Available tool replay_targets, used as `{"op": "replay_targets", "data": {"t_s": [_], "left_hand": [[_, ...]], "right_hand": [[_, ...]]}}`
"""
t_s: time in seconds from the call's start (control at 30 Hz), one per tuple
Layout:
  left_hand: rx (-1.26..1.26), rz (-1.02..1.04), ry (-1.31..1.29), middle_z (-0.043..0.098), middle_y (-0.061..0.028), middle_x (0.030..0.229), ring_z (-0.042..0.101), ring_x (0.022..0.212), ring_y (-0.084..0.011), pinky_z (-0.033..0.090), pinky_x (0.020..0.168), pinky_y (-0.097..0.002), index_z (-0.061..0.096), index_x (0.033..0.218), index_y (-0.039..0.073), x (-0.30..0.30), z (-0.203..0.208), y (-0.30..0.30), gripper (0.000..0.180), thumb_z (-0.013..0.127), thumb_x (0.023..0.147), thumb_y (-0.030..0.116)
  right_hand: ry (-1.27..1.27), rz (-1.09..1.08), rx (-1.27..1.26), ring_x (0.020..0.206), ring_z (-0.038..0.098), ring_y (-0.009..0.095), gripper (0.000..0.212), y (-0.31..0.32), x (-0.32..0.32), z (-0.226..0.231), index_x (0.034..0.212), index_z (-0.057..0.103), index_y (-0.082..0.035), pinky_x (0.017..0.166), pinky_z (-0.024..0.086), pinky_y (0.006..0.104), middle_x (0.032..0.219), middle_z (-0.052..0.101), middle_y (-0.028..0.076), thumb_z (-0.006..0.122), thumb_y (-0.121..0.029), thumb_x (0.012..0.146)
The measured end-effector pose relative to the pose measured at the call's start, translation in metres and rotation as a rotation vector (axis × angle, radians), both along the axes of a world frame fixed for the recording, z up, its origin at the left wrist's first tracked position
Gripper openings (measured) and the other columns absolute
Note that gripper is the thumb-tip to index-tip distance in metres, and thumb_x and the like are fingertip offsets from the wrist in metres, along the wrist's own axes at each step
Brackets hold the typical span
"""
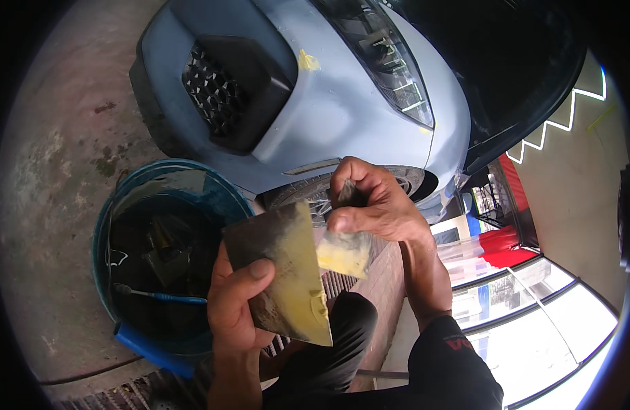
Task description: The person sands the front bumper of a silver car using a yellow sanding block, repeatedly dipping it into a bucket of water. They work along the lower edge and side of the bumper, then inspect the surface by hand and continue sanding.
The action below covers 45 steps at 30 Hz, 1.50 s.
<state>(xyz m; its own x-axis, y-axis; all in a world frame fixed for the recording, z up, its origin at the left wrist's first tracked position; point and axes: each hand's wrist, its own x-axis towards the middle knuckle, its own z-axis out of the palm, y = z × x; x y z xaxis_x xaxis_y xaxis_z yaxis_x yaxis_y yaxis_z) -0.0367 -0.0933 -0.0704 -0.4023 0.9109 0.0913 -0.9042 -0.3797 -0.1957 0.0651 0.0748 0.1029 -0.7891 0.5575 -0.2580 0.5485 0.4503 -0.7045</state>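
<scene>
My left hand (233, 301) grips a flat, dark rectangular board (260, 246), thumb on its face. Yellow putty (313, 307) is smeared over the board's right side, thickest near its lower right edge. Just right of the board, my right hand (383, 205) is closed around a small putty spreader (345, 254). Yellow putty coats the spreader's lower edge, which hangs by the board's right edge; I cannot tell whether they touch. Beyond both hands, a grey-blue car bumper (328, 116) bears a small yellow putty patch (308, 60) near the headlight.
A teal bucket (101, 236) stands at the left with dark contents and a blue toothbrush (166, 297) inside. A blue tube-like piece (151, 350) lies at its near side. The car's wheel (301, 195) is behind my hands, the headlight (390, 68) farther up.
</scene>
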Motion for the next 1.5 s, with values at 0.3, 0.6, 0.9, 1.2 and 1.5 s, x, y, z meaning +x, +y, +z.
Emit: {"op": "replay_targets", "data": {"t_s": [0.3, 0.6, 0.9, 1.2, 1.5], "left_hand": [[-0.355, 0.175, -0.252, 0.078, -0.013, 0.117, 0.079, 0.1, -0.0224, 0.066, 0.089, -0.0373, 0.072, 0.124, 0.003, -0.007, -0.021, -0.004, 0.024, 0.064, 0.105, 0.016], [-0.332, 0.214, -0.232, 0.079, -0.0132, 0.114, 0.081, 0.095, -0.024, 0.069, 0.079, -0.0366, 0.072, 0.119, 0.002, -0.01, -0.004, 0.001, 0.022, 0.067, 0.105, 0.017], [-0.351, 0.197, -0.144, 0.079, -0.0081, 0.111, 0.08, 0.094, -0.0199, 0.068, 0.077, -0.0373, 0.073, 0.12, 0.005, 0.013, 0.002, -0.002, 0.022, 0.069, 0.102, 0.019], [-0.356, 0.224, -0.103, 0.079, -0.0064, 0.113, 0.079, 0.097, -0.0192, 0.066, 0.081, -0.0376, 0.072, 0.122, 0.006, 0.029, 0.015, 0.006, 0.025, 0.07, 0.101, 0.019], [-0.33, 0.168, -0.096, 0.078, -0.007, 0.114, 0.078, 0.098, -0.0201, 0.065, 0.081, -0.0377, 0.071, 0.121, 0.005, 0.037, -0.006, 0.032, 0.025, 0.07, 0.101, 0.018]], "right_hand": [[-0.445, -0.108, 0.723, 0.081, 0.077, 0.044, 0.054, 0.01, 0.028, -0.038, 0.128, 0.06, -0.002, 0.077, 0.06, 0.0476, 0.081, 0.075, 0.023, 0.084, -0.037, 0.094], [-0.548, -0.195, 1.223, 0.064, 0.078, 0.037, 0.11, 0.038, 0.008, 0.008, 0.163, 0.032, 0.015, 0.059, 0.063, 0.0468, 0.074, 0.074, 0.022, 0.069, -0.066, 0.099], [-0.493, -0.288, 1.505, 0.058, 0.076, 0.029, 0.12, 0.095, -0.029, 0.06, 0.167, 0.028, 0.011, 0.053, 0.061, 0.0447, 0.065, 0.072, 0.017, 0.045, -0.086, 0.099], [-0.387, -0.235, 1.281, 0.061, 0.077, 0.03, 0.102, 0.077, -0.012, 0.033, 0.16, 0.051, -0.002, 0.062, 0.063, 0.0446, 0.069, 0.075, 0.016, 0.04, -0.085, 0.102], [-0.211, -0.29, 0.912, 0.06, 0.073, 0.041, 0.076, 0.014, 0.07, -0.056, 0.085, 0.075, 0.001, 0.061, 0.06, 0.0509, 0.061, 0.068, 0.019, 0.059, -0.071, 0.104]]}}
